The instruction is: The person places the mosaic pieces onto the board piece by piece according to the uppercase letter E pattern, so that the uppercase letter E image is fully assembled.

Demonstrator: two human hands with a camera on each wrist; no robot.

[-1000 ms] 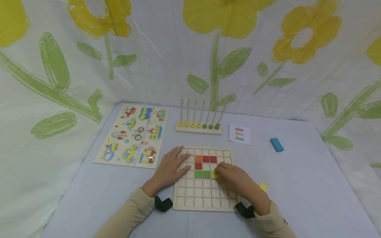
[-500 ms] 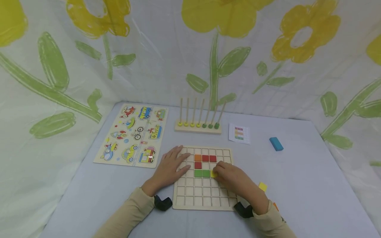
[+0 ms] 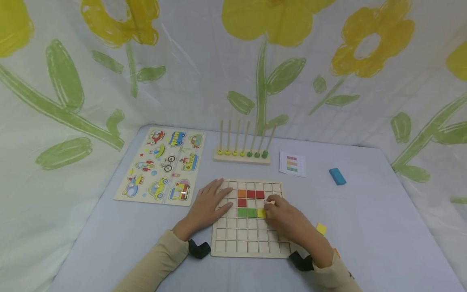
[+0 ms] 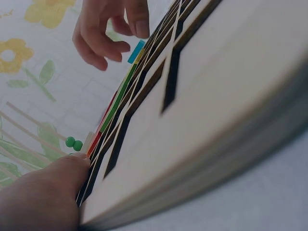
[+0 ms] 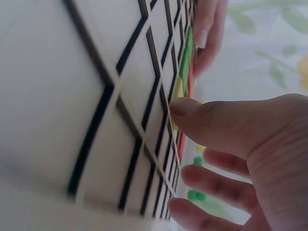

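A wooden grid board (image 3: 253,235) lies on the table between the hands. My left hand (image 3: 208,205) rests on its left edge with straight, spread fingers. On the grid sit an orange tile (image 3: 242,194), red tiles (image 3: 255,195), two green tiles (image 3: 247,213) and a yellow tile (image 3: 260,213) at the right end of the green ones. Over the yellow tile's right side is my right hand (image 3: 288,219), holding nothing. Its thumb (image 5: 185,107) overlaps the yellow tile in the right wrist view, while its other fingers are loosely bent and apart from the thumb.
A loose yellow tile (image 3: 321,228) and an orange piece (image 3: 337,252) lie by the right forearm. A blue block (image 3: 337,177) is farther right. Behind the board stand a pattern card (image 3: 292,164) and a peg stand with beads (image 3: 242,159). A picture puzzle (image 3: 160,166) lies left.
My right hand has let go of the yellow tile, which now lies in line with the green tiles. Its fingers have loosened and drawn slightly right. The left hand has stayed in place.
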